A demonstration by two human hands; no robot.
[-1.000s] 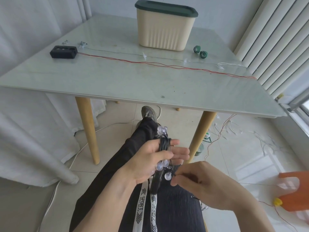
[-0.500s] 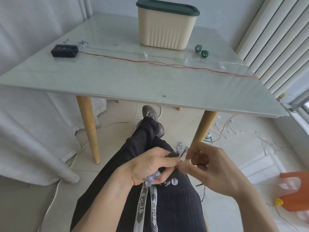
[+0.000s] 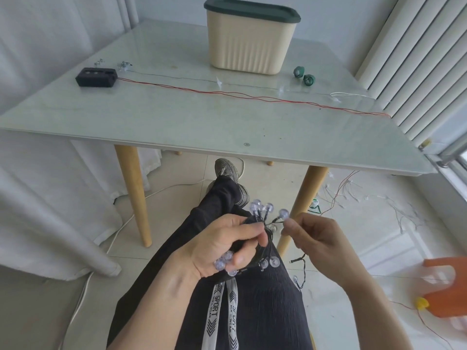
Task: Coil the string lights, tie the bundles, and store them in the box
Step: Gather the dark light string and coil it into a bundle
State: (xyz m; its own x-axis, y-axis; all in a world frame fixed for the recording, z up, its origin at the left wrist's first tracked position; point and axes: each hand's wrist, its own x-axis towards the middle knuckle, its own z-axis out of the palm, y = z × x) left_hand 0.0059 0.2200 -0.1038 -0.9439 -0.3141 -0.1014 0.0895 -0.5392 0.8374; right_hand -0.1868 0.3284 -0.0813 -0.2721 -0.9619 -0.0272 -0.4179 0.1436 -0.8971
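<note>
The left hand grips the coiled string lights; the right hand pinches a bulb lead. A loose grip could let loops spring apart.

Head-worn camera looks forward, down over lap.

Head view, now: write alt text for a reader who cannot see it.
Over a lap in black trousers, the left hand grips a coiled bundle of black-wired string lights with clear round bulbs while the right hand pinches its wire. Beyond, a cream ribbed box with a dark green lid stands on a pale glossy table.
</note>
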